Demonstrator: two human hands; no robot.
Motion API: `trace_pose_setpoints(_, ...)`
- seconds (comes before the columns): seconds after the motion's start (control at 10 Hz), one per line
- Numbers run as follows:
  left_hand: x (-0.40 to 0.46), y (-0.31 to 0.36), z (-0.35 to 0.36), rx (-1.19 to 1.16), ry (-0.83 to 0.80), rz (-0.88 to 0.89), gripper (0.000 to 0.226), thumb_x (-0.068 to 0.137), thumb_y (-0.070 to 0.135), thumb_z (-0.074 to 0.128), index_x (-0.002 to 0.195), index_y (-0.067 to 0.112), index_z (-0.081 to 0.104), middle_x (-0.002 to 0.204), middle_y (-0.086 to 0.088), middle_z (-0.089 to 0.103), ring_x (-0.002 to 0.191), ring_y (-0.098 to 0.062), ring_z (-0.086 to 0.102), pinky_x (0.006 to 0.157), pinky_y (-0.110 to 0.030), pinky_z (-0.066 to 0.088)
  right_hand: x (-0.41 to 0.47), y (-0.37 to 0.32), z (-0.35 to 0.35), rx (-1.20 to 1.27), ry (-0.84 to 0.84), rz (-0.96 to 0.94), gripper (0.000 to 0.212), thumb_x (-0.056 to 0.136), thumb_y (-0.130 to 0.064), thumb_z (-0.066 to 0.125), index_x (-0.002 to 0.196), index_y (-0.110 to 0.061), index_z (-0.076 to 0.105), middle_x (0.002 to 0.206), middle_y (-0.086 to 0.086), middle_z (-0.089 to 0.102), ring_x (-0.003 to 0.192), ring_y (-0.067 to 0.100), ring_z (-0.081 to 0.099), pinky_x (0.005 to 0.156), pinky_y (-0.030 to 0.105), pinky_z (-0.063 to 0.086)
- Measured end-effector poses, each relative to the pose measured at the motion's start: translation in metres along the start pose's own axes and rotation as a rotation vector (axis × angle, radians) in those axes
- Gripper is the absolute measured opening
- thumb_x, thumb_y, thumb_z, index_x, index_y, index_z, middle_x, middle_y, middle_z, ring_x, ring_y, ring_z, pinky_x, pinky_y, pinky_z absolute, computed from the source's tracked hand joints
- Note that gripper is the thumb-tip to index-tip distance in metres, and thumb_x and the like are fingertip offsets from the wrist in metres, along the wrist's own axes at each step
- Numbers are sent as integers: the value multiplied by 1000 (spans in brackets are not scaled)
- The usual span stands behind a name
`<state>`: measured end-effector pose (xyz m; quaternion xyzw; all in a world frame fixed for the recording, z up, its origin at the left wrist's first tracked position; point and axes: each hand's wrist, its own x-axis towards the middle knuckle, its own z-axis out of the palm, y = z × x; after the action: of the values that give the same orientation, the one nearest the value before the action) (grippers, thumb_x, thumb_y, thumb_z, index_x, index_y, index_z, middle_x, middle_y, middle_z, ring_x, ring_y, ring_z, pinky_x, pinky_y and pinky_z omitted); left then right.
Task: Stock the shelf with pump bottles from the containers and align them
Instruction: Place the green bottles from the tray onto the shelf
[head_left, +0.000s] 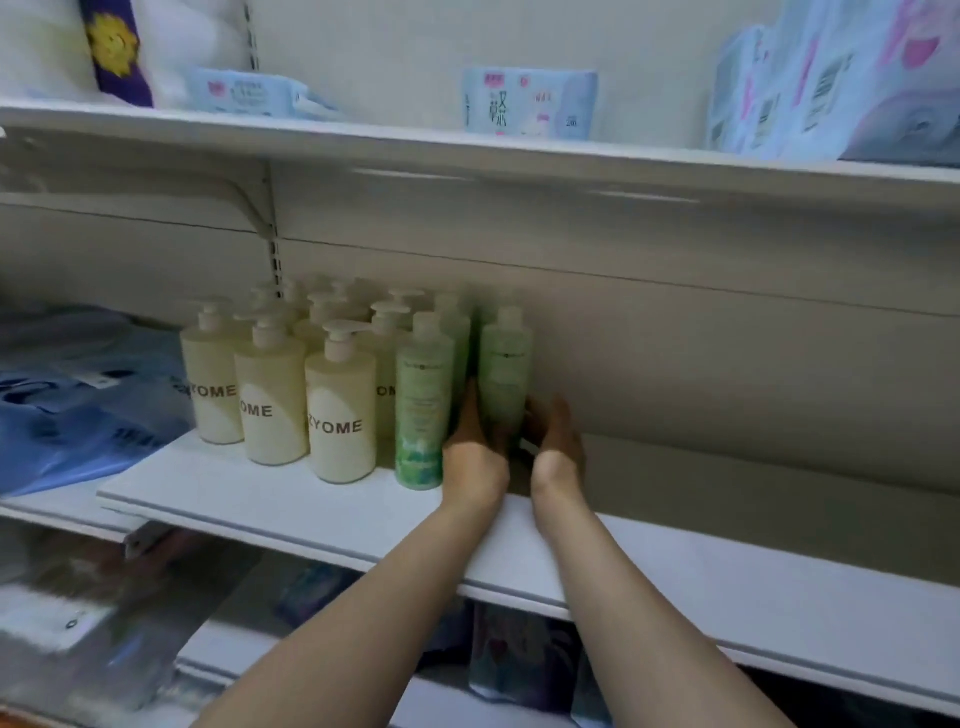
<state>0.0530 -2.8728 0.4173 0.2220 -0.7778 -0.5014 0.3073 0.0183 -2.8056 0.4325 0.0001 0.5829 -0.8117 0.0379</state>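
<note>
Green bottle (505, 374) upright on middle shelf (322, 512), cupped low between left hand (475, 447) and right hand (553, 439), fingers of both wrapped round its base, just right of front green bottle (422, 400). Farther left and back, cream pump bottles (340, 405) standing in close rows. Stocking judged well under way: right stretch of shelf unfilled, containers not in view, alignment of green row pending.

- Your view is evenly lit and soft, with no hard glare.
- Motion blur smears the upper shelf (467, 150) edge and lower corner.
- Straight lines bow toward the frame edges.
</note>
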Motion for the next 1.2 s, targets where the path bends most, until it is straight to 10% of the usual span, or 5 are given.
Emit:
trace_pose_setpoints(0.5, -8, 0, -3, -171, 18, 39, 49, 96, 32, 60, 141, 29, 43, 122, -4, 66, 106, -24, 63, 82, -25, 45, -2, 4, -6, -46, 29, -52, 49, 100, -54, 42, 97, -20, 79, 100, 6, 77, 96, 23, 71, 94, 51, 55)
trace_pose_setpoints(0.7, -9, 0, -3, -144, 34, 28, 46, 97, 35, 57, 141, 27, 44, 123, -8, 66, 105, -27, 64, 81, -28, 48, -6, 1, -5, -34, 33, -54, 48, 78, -63, 47, 80, -27, 78, 89, 2, 77, 84, 19, 72, 90, 50, 57)
trace_pose_setpoints(1.2, 4, -7, 2, -152, -6, -3, 57, 98, 42, 52, 151, 35, 34, 148, -5, 48, 132, -29, 48, 99, -26, 39, 12, 16, -5, -39, 2, -81, 38, 99, -46, 49, 92, -21, 76, 94, 4, 76, 81, 13, 71, 89, 51, 58)
